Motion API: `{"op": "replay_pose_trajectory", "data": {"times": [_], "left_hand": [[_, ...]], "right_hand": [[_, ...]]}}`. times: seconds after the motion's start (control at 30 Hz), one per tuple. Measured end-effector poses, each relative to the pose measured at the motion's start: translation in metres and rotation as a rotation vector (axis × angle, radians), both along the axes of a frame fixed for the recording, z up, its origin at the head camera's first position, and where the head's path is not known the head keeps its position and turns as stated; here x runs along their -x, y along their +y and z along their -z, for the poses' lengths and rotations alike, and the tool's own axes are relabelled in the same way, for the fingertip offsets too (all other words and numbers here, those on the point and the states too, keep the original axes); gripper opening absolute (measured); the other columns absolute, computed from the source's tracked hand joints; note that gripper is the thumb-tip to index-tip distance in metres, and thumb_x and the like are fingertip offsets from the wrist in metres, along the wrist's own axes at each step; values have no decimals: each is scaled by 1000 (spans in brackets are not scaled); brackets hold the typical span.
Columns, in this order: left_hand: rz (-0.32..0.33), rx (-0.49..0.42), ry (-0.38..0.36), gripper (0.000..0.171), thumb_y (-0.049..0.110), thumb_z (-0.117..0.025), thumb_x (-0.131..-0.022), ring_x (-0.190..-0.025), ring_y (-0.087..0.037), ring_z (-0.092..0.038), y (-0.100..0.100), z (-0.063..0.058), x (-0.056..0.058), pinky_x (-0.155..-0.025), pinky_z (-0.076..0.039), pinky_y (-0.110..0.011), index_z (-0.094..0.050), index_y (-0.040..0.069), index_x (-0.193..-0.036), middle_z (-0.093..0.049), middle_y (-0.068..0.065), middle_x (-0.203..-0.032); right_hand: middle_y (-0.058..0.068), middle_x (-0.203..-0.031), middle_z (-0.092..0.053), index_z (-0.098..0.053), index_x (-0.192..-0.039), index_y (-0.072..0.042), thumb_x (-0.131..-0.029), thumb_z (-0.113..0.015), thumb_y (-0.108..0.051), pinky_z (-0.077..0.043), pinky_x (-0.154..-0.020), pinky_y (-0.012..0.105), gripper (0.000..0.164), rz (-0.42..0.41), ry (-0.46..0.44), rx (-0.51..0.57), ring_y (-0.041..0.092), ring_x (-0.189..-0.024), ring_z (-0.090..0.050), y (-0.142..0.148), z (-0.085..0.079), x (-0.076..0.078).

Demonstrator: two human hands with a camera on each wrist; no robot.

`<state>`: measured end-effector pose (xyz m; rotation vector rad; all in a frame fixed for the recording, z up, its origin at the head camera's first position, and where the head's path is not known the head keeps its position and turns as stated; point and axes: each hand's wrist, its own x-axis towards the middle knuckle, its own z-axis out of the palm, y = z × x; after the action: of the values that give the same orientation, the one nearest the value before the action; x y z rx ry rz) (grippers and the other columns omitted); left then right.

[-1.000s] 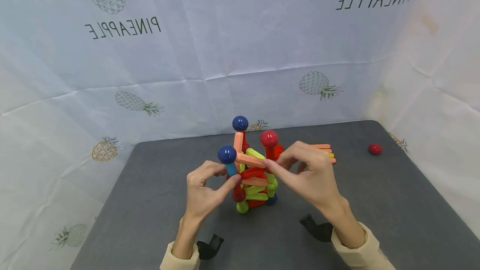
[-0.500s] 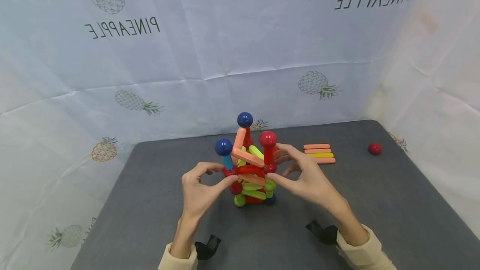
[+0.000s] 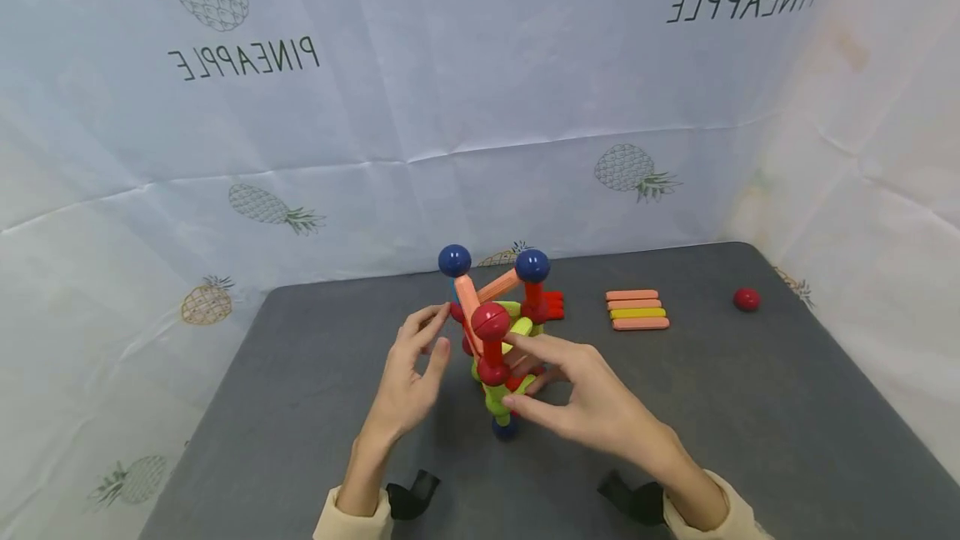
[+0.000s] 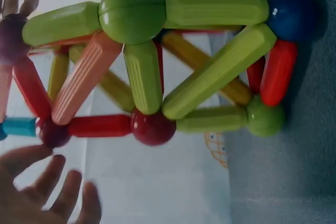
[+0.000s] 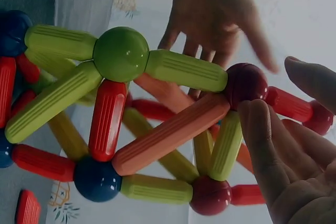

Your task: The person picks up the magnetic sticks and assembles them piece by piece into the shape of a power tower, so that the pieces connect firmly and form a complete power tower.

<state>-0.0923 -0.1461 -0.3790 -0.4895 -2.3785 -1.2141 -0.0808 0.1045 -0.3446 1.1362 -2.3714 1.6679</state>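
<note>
A tower of magnetic sticks and balls (image 3: 492, 370) stands on the dark table, with green, red and salmon sticks. Two blue balls and one red ball top it. To its left is my left hand (image 3: 406, 375), fingers spread, with fingertips right at a dark red ball (image 4: 54, 132) in the left wrist view. At the right front, my right hand (image 3: 592, 394) has loosely bent fingers and a thumb apart from them. In the right wrist view, an index fingertip (image 5: 257, 113) lies at another dark red ball (image 5: 247, 83). The other right fingertips are partly hidden behind the tower in the head view.
Salmon sticks and one yellow stick (image 3: 637, 313) lie in a row to the right. Several red sticks (image 3: 555, 305) lie behind the tower. A loose red ball (image 3: 746, 299) is near the table's right side. A pineapple-print cloth (image 3: 450, 90) hangs behind the table.
The tower has turned clockwise as seen from above: its red-topped corner has come to the front. My left fingers have loosened from it. My right hand has followed the turn a little leftward.
</note>
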Motion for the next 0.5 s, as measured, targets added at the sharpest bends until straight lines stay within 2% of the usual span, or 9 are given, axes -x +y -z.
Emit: {"op": "replay_pose_trajectory", "data": {"times": [0.03,0.1,0.13,0.2,0.23,0.3,0.37,0.43,0.5], "left_hand": [[53,25,-35,61,48,-52,-104,-120,-31,-54,-1,0,-2,-90,-51,-36,-51,6,-149,-54,-16,-143],[146,57,-86,84,68,-48,-98,-126,-31,-47,-2,-2,-5,-93,-49,-38,-38,10,-158,-45,-16,-147],[181,59,-102,92,75,-49,-93,-128,-31,-45,-3,-2,-6,-94,-48,-40,-35,13,-159,-42,-15,-149],[227,57,-122,98,78,-59,-85,-132,-29,-42,-2,-3,-6,-96,-48,-42,-36,19,-159,-39,-12,-153],[237,59,-121,97,76,-64,-82,-131,-28,-41,-1,-3,-5,-95,-47,-42,-39,20,-158,-40,-10,-153],[239,54,-104,87,63,-77,-81,-130,-23,-40,0,-3,-3,-93,-47,-41,-48,21,-152,-44,-6,-151],[218,49,-69,74,45,-84,-81,-124,-19,-44,1,-1,-1,-91,-48,-39,-55,20,-144,-52,-3,-146],[199,39,-32,65,31,-86,-81,-117,-16,-49,2,0,1,-88,-49,-36,-59,19,-139,-59,-2,-137],[189,16,-12,61,22,-86,-80,-113,-13,-55,2,1,3,-86,-52,-34,-62,19,-136,-64,-1,-131]], "right_hand": [[8,-114,-74,-58,-142,-4,-83,-84,-7,-63,-77,29,65,-14,-9,-4,25,-96,-74,-2,0,-1],[9,-118,-74,-54,-146,-5,-84,-83,-11,-62,-80,27,68,-36,-23,-23,25,-100,-74,-6,0,-4],[9,-121,-74,-52,-148,-6,-85,-83,-13,-62,-82,26,70,-46,-25,-34,26,-102,-74,-7,0,-4],[8,-126,-73,-46,-153,-10,-88,-82,-17,-61,-86,26,75,-70,-22,-56,26,-109,-73,-10,1,-6],[7,-129,-72,-43,-155,-13,-88,-81,-18,-60,-88,26,77,-83,-22,-64,25,-112,-72,-12,1,-6],[5,-133,-70,-39,-158,-17,-89,-80,-20,-60,-90,27,80,-100,-10,-88,21,-116,-71,-13,2,-7],[5,-133,-70,-45,-154,-16,-90,-80,-20,-60,-87,27,73,-97,14,-67,17,-112,-72,-12,3,-6],[6,-122,-75,-59,-142,-12,-88,-81,-15,-61,-77,25,59,-52,65,-2,12,-100,-74,-9,4,-4],[6,-106,-79,-71,-126,-8,-84,-83,-8,-60,-67,23,43,54,143,90,7,-86,-73,-2,3,0]]}}
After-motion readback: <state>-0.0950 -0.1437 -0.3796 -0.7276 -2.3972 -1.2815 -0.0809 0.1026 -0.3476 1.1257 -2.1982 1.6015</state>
